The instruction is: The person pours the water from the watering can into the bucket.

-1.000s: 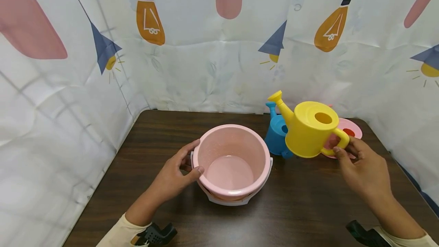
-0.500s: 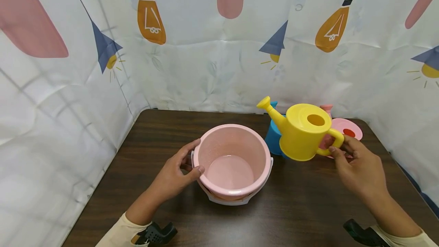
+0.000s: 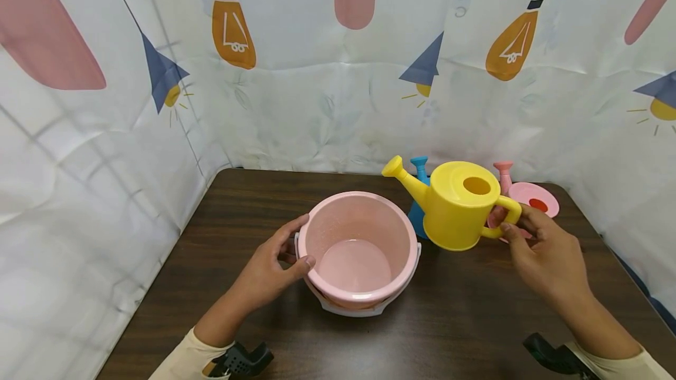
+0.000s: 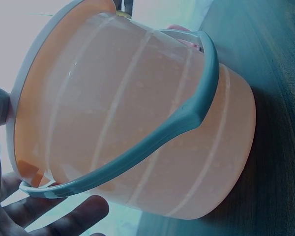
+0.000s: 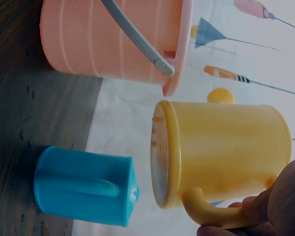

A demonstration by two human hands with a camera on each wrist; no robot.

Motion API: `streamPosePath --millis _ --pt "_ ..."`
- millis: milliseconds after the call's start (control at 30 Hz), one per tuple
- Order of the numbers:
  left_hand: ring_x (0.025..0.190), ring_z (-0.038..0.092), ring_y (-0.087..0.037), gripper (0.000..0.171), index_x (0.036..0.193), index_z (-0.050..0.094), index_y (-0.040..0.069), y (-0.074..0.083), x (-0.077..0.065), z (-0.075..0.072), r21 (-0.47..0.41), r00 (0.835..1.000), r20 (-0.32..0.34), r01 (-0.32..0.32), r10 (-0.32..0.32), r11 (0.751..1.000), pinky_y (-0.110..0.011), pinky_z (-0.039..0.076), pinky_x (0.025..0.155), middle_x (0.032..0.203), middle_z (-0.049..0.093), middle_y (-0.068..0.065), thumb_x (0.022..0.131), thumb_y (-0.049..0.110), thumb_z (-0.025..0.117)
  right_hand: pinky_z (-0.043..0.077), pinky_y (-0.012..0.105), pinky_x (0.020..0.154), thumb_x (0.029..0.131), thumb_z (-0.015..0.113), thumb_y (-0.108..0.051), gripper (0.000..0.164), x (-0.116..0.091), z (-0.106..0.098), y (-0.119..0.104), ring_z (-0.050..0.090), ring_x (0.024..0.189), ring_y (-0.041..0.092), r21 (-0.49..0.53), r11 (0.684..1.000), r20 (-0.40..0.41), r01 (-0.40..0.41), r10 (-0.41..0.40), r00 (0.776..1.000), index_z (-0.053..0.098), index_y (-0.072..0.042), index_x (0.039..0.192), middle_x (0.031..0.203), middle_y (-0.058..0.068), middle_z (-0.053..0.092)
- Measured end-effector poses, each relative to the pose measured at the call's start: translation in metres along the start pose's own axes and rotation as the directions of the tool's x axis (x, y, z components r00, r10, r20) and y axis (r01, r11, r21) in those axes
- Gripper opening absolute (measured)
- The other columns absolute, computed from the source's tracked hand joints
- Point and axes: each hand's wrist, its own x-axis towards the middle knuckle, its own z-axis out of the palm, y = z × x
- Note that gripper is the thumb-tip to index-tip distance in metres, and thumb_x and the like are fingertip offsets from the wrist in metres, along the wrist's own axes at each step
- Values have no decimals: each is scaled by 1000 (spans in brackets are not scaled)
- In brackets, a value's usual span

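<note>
My left hand (image 3: 274, 260) holds the left side of a pink bucket (image 3: 359, 296), with thumb and index finger at its rim. The left wrist view shows the bucket's grey handle (image 4: 162, 140) hanging down its outside. In my right hand (image 3: 551, 257) is the handle of a yellow watering can (image 3: 456, 216), pinched between thumb and fingers. The can hangs above the table, right of the bucket, its spout pointing left. Behind it stands a blue watering can (image 3: 416, 219), partly hidden. A pink watering can (image 3: 533, 193) stands at the back right, partly covered by my right hand.
A dark wooden table (image 3: 253, 192) bears everything. Small water drops (image 5: 21, 133) lie on it near the blue can. A white printed curtain (image 3: 317, 110) hangs right behind the table and along its sides.
My right hand has carried the yellow watering can left and slightly lower, closer to the bucket. More of the pink can's spout now shows. The left hand and bucket have stayed still.
</note>
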Motion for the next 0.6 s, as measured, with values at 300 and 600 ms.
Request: streamPosePath --millis 300,600 --pt "95 65 -22 70 156 43 24 -1 0 0 -5 1000 6 3 -3 1000 -40 55 80 117 64 -10 93 30 73 41 3 66 94 72 -4 34 3 2 -1 66 88 2 24 999 16 30 -31 999 66 -1 127 111 20 74" --pt "95 66 -21 70 156 42 23 -1 -1 0 -11 1000 7 -11 11 1000 -39 55 79 118 65 -11 94 29 73 41 4 66 90 74 4 31 5 0 -5 48 86 -24 46 992 -23 115 -114 993 70 -5 119 101 12 75"
